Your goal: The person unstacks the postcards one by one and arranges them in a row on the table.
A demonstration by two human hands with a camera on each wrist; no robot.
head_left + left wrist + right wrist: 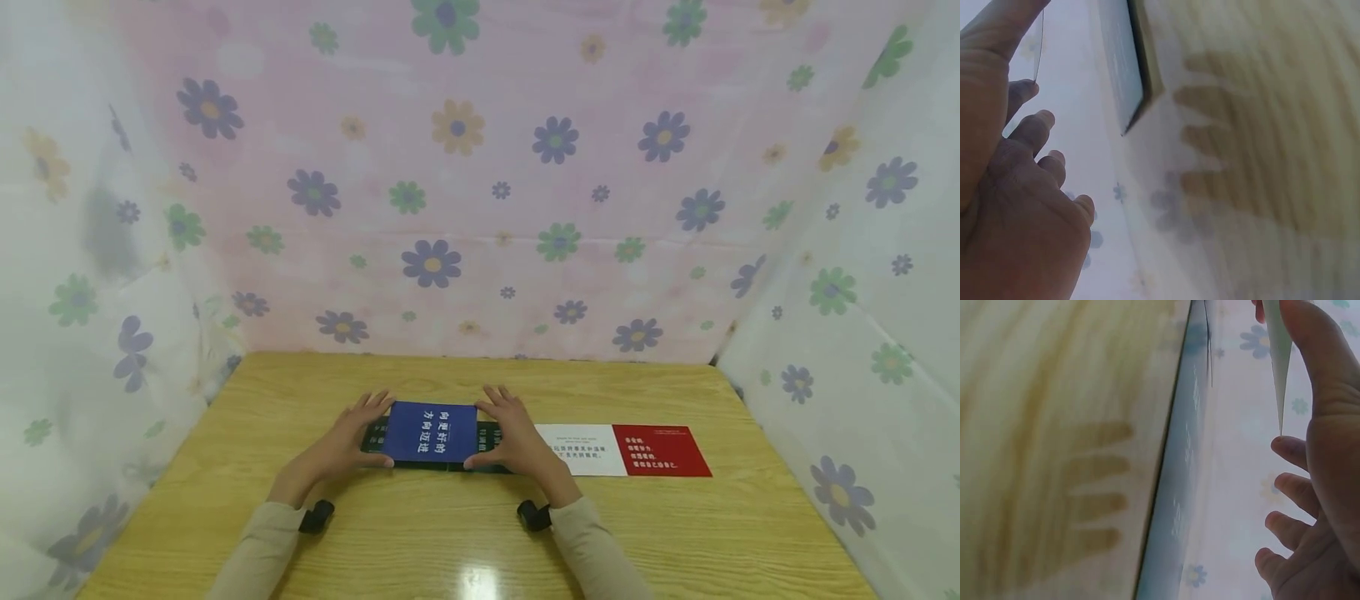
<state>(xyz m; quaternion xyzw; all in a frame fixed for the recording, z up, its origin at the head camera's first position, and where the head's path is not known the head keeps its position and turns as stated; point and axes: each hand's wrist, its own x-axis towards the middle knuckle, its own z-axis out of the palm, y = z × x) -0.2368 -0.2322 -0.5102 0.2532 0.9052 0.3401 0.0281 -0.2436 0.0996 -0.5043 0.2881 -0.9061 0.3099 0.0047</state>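
A blue card [433,432] with white Chinese characters is held between both hands, above dark green cards [491,437] that lie on the table. My left hand [337,446] pinches its left side, thumb at the near corner and a fingertip at the far one. Mirroring that, my right hand [521,437] holds the right side. Each wrist view catches the held card [1279,356] almost edge-on between thumb and finger, raised off the surface. The other fingers are spread apart. Much of the green cards is hidden under the blue one.
A white card [581,450] and a red card [663,450] continue the row on the right. The wooden table [420,550] is enclosed at the back and sides by flower-patterned sheets [510,208]. A dark wrist-worn device [534,517] sits at each cuff.
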